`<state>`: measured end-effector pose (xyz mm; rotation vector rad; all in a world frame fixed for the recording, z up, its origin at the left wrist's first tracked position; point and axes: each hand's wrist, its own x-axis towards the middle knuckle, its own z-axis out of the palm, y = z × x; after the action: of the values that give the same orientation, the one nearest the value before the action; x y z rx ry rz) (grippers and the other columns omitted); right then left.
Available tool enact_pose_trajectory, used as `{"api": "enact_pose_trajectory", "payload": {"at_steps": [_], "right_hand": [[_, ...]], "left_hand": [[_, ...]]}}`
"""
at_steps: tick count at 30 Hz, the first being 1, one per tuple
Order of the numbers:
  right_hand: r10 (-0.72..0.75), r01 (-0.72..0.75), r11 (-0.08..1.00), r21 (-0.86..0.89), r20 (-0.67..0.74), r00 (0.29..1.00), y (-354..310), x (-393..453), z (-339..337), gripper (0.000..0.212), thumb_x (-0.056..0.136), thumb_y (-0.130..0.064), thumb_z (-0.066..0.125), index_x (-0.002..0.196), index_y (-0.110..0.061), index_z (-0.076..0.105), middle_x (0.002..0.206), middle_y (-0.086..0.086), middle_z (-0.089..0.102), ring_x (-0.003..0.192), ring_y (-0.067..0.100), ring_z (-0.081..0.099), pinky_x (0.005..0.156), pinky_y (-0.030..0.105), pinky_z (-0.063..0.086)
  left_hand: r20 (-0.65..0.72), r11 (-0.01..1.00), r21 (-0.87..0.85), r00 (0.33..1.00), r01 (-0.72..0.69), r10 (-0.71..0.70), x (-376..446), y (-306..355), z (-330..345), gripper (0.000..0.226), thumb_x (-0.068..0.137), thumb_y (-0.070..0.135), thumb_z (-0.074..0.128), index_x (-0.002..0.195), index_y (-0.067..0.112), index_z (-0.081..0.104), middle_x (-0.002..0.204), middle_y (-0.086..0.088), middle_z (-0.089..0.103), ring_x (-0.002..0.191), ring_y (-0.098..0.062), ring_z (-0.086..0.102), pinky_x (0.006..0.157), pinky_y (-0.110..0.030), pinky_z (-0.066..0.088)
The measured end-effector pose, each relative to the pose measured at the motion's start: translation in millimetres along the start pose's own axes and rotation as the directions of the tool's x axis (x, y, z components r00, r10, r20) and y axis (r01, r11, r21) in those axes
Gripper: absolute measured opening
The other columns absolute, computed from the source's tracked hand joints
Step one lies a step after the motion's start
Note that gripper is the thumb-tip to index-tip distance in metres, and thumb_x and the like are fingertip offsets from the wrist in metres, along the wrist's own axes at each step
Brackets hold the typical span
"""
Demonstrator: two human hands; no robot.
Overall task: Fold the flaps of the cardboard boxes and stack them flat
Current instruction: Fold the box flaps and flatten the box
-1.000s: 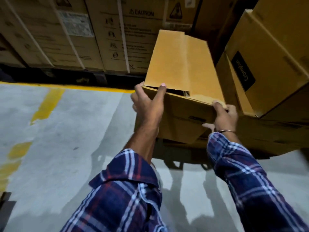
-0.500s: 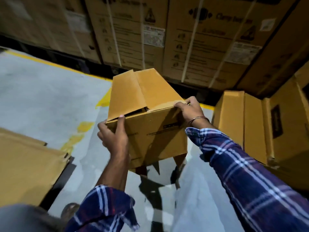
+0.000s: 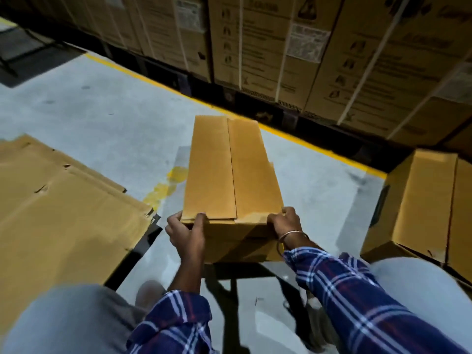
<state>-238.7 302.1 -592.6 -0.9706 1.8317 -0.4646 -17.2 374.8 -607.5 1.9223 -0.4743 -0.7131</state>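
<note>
The smooth tan cardboard box (image 3: 232, 169) has dropped to frame centre, top flaps now flat. Left hand (image 3: 186, 232) and right hand (image 3: 286, 222) grip its near corners.

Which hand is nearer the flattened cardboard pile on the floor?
Left. The left hand grips the held box's near-left corner, beside the flattened cardboard pile; the right hand grips the far corner.

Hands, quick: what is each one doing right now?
Left hand: closed, gripping the box at its near left corner.
Right hand: closed, gripping the same box at its near right corner.
</note>
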Motion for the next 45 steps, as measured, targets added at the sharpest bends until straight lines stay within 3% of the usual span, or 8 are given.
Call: {"api": "enact_pose_trajectory", "payload": {"at_steps": [14, 25, 31, 34, 36, 39, 41, 45], "right_hand": [[0.086, -0.029, 0.892, -0.451, 0.107, 0.991, 34, 1, 27, 0.123, 0.073, -0.053, 0.084, 0.158, -0.010, 0.006, 0.156, 0.016, 0.019, 0.144, 0.040, 0.030, 0.113, 0.047, 0.037], [-0.066, 0.130, 0.847, -0.515, 0.140, 0.988, 53, -10, 34, 0.131, 0.077, -0.044, 0.086, 0.160, -0.018, -0.012, 0.158, 0.022, 0.022, 0.143, 0.042, 0.033, 0.115, 0.046, 0.036], [-0.117, 0.176, 0.785, -0.594, 0.136, 0.984, 60, -8, 30, 0.126, 0.078, -0.049, 0.083, 0.160, -0.021, -0.009, 0.155, 0.021, 0.024, 0.139, 0.042, 0.037, 0.108, 0.050, 0.042], [-0.208, 0.229, 0.727, -0.647, 0.110, 0.972, 60, -12, 32, 0.120, 0.079, -0.052, 0.081, 0.160, -0.014, 0.001, 0.158, 0.016, 0.016, 0.143, 0.038, 0.030, 0.106, 0.049, 0.043], [-0.288, 0.276, 0.678, -0.682, 0.099, 0.952, 60, -12, 33, 0.117, 0.077, -0.057, 0.080, 0.158, -0.009, 0.010, 0.158, 0.014, 0.017, 0.143, 0.034, 0.029, 0.107, 0.045, 0.043], [-0.344, 0.307, 0.649, -0.696, 0.092, 0.935, 59, -11, 33, 0.113, 0.076, -0.066, 0.076, 0.155, -0.009, 0.018, 0.154, 0.012, 0.023, 0.140, 0.032, 0.034, 0.107, 0.043, 0.044], [-0.369, 0.334, 0.660, -0.672, 0.097, 0.925, 61, -10, 32, 0.108, 0.078, -0.068, 0.072, 0.155, -0.012, 0.020, 0.154, 0.010, 0.025, 0.139, 0.032, 0.034, 0.107, 0.043, 0.044], [-0.401, 0.401, 0.768, -0.499, 0.113, 0.909, 70, -9, 26, 0.086, 0.088, -0.062, 0.064, 0.154, -0.018, 0.029, 0.156, 0.007, 0.028, 0.141, 0.029, 0.035, 0.107, 0.042, 0.043]], "left_hand": [[0.298, 0.852, 0.493, 0.886, 0.176, -0.355, -31, -52, 6, 0.134, 0.074, 0.051, 0.089, 0.161, 0.008, -0.004, 0.165, -0.020, 0.012, 0.149, -0.043, 0.025, 0.121, -0.050, 0.031], [0.302, 0.690, 0.711, 0.945, -0.138, -0.123, -29, -54, -6, 0.124, 0.078, 0.068, 0.075, 0.160, 0.022, -0.006, 0.151, -0.023, 0.037, 0.133, -0.044, 0.048, 0.105, -0.054, 0.047], [0.274, 0.876, 0.477, 0.960, -0.077, -0.065, -34, -57, -1, 0.075, 0.099, 0.041, 0.060, 0.160, 0.027, 0.019, 0.138, -0.014, 0.054, 0.117, -0.033, 0.059, 0.094, -0.049, 0.054], [0.079, 0.966, 0.028, 0.963, 0.256, -0.257, -36, -38, -6, 0.033, 0.103, 0.051, 0.052, 0.120, 0.024, 0.058, 0.103, -0.003, 0.064, 0.086, -0.017, 0.060, 0.070, -0.032, 0.049], [0.027, 0.826, -0.323, 0.877, 0.462, -0.480, -32, -27, -12, 0.055, 0.096, 0.070, 0.048, 0.111, 0.018, 0.061, 0.094, -0.001, 0.060, 0.087, -0.021, 0.059, 0.073, -0.034, 0.047], [0.044, 0.658, -0.491, 0.770, 0.571, -0.636, -20, -27, -25, 0.082, 0.094, 0.073, 0.048, 0.148, 0.012, 0.046, 0.132, -0.012, 0.061, 0.116, -0.031, 0.060, 0.087, -0.040, 0.047], [0.053, 0.664, -0.443, 0.757, 0.602, -0.651, -11, -30, -31, 0.085, 0.096, 0.072, 0.043, 0.156, 0.011, 0.035, 0.158, -0.015, 0.042, 0.143, -0.034, 0.043, 0.109, -0.045, 0.041], [-0.458, 0.838, -0.228, 0.705, 0.495, -0.541, 6, -31, -34, 0.086, 0.088, 0.046, 0.066, 0.158, 0.020, 0.024, 0.158, -0.016, 0.029, 0.142, -0.038, 0.035, 0.116, -0.053, 0.030]]}}
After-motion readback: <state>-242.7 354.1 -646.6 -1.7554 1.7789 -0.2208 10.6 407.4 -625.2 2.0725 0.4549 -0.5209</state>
